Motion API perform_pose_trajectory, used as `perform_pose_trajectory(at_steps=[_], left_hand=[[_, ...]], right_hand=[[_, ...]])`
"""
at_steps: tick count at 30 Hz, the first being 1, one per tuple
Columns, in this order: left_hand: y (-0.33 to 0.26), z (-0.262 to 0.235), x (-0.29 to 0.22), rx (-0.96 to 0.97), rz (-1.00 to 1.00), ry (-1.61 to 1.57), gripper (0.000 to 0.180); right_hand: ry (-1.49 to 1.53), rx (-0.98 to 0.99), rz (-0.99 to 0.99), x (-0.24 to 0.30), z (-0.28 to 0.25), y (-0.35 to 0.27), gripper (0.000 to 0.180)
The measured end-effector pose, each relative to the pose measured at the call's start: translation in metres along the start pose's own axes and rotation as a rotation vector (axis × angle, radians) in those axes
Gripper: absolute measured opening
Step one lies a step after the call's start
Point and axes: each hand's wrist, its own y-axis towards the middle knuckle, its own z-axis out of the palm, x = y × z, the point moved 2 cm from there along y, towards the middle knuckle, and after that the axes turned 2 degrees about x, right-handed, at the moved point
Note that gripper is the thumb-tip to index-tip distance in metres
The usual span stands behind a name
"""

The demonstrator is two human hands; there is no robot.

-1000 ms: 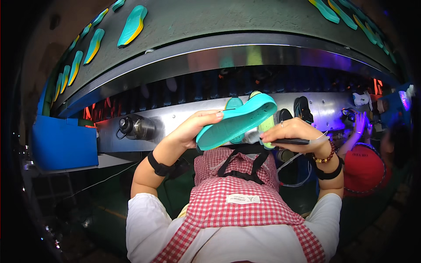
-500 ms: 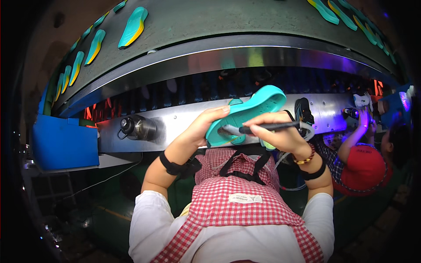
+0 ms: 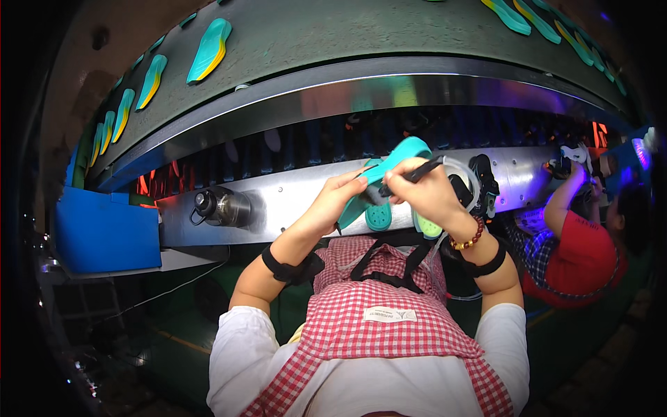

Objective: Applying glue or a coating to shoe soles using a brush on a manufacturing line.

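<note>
My left hand (image 3: 335,200) is closed on a teal shoe sole (image 3: 410,148), which is tilted so that it looks narrow, its far end pointing up and right. In my right hand (image 3: 425,193) is a black-handled brush (image 3: 421,169) with a pale clear hose (image 3: 467,169) at its back end. The brush tip is against or just beside the sole's middle; my fingers partly hide it. Below the sole, a teal perforated clog (image 3: 378,217) rests on the metal bench (image 3: 292,186), with a lime-green shoe (image 3: 429,227) to its right.
A dark bottle (image 3: 231,207) stands on the bench at left. Black shoes (image 3: 484,182) sit right of my right hand. Beyond the bench runs a dark belt (image 3: 319,31) carrying several teal-and-yellow soles (image 3: 210,50). A person in a red top (image 3: 577,257) works at right.
The sole has been tilted from showing its broad hollow inside to a narrower view. My right hand has shifted left and up with the brush, uncovering more of the teal clog below.
</note>
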Motion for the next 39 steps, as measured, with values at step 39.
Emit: perform_pose_trajectory(at_steps=[39], left_hand=[[0.001, -0.004, 0.023, 0.262, -0.195, -0.975, 0.048]], right_hand=[[-0.461, 0.13, -0.645, 0.002, -0.005, -0.041, 0.018]])
